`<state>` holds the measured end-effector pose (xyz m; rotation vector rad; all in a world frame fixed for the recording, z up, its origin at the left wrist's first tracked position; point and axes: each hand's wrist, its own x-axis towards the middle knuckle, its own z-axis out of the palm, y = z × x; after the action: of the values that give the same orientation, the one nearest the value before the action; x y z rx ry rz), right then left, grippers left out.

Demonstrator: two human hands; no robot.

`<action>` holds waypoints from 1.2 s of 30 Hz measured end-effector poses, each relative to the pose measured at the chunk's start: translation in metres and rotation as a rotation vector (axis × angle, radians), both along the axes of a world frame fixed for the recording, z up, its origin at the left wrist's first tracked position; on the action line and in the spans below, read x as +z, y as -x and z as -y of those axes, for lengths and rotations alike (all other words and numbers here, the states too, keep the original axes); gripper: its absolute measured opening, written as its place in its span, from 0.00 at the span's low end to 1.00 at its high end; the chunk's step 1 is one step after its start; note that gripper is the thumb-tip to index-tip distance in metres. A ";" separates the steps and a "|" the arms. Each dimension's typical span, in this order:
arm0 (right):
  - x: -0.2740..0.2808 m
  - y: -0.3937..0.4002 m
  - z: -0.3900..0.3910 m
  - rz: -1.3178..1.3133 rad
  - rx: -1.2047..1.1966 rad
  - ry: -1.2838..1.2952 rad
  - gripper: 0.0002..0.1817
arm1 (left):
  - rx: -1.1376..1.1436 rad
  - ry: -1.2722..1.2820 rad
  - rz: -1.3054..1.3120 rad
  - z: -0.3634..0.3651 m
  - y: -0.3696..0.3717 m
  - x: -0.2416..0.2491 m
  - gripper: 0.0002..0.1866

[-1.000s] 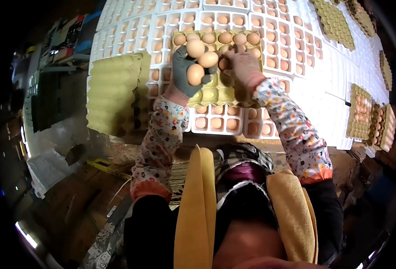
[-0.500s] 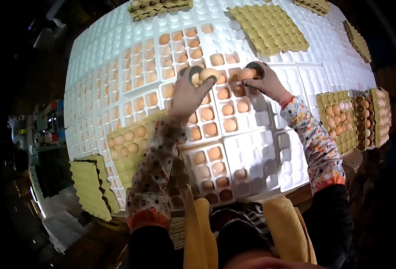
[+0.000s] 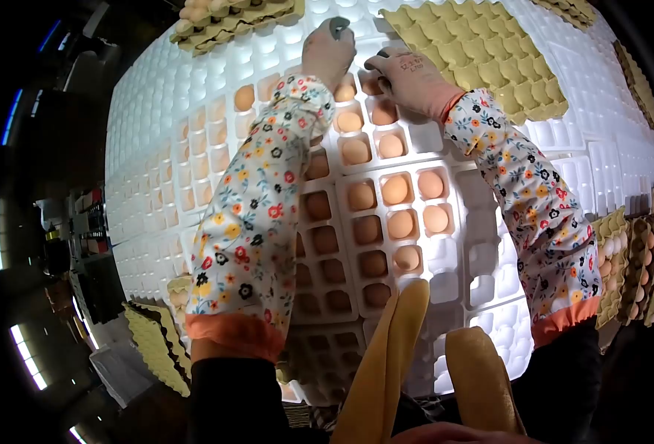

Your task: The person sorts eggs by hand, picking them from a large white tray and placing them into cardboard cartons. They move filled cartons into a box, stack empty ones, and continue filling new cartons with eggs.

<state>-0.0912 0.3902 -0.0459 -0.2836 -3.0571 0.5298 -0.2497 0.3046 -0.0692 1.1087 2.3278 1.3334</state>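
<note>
Both hands wear pale gloves with dark fingertips and reach to the far part of white trays [image 3: 449,268] filled with brown eggs [image 3: 396,189]. My left hand [image 3: 328,55] is above the tray near its upper cells, fingers bent; whether it holds anything is hidden. Just to the right, my right hand [image 3: 413,80] points left, its fingers curled down over a cell beside a brown egg [image 3: 384,112]. What lies under those fingertips cannot be made out.
A yellow-green egg carton [image 3: 482,55] lies beyond my right hand. More cartons stand at the far left [image 3: 242,22], the near left [image 3: 156,344] and the right edge [image 3: 641,259], some holding eggs. Yellow cloth straps [image 3: 482,377] hang in front of my body.
Both hands have moved farther out over the trays, and the view has shifted. The eggs seen in both hands before are no longer visible there.
</note>
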 end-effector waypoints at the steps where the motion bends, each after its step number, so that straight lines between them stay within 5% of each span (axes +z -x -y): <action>1: -0.012 -0.001 -0.004 -0.087 0.030 -0.107 0.20 | 0.062 -0.124 -0.161 -0.019 0.002 -0.021 0.21; 3: -0.021 -0.009 -0.003 -0.211 0.023 -0.110 0.21 | -0.013 0.181 -0.320 -0.029 -0.004 -0.035 0.23; 6: -0.023 -0.048 0.016 -0.522 -0.059 -0.003 0.20 | -0.089 -0.081 -0.002 -0.002 0.000 -0.028 0.26; 8: -0.002 -0.083 0.022 -0.638 -0.126 0.014 0.18 | -0.183 0.004 0.018 0.040 -0.010 -0.016 0.23; 11: 0.001 -0.121 0.031 -0.543 -0.379 0.196 0.20 | -0.259 0.140 -0.244 0.082 -0.036 -0.019 0.19; 13: -0.002 -0.128 0.034 -0.499 -0.329 0.034 0.22 | -0.222 -0.021 -0.421 0.096 -0.064 -0.015 0.17; 17: -0.006 -0.106 0.028 -0.439 -0.444 -0.238 0.31 | -0.390 0.043 -0.235 0.167 -0.144 0.028 0.17; 19: -0.010 -0.089 0.020 0.007 -0.577 -0.170 0.34 | -0.504 0.123 -0.232 0.219 -0.185 0.047 0.17; 22: -0.004 -0.067 0.017 0.272 -0.586 -0.279 0.26 | -0.466 0.134 -0.302 0.299 -0.233 0.066 0.17; 24: -0.019 -0.072 0.011 0.055 -0.603 -0.490 0.25 | -0.348 0.238 -0.227 0.366 -0.264 0.086 0.17; 27: 0.018 -0.083 0.049 -0.183 -0.484 -0.459 0.28 | -0.054 0.300 -0.190 0.448 -0.283 0.104 0.17; 29: 0.046 -0.089 0.110 -0.508 -0.156 -0.388 0.30 | 0.099 0.261 -0.204 0.489 -0.288 0.104 0.17; 36: 0.135 -0.062 0.390 -0.603 0.659 -0.028 0.31 | 0.481 0.267 -0.381 0.638 -0.275 0.107 0.19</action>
<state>-0.0290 0.0007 0.0890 0.7650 -2.4901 0.4663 0.0250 -0.3334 0.0382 0.8031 3.0900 0.9489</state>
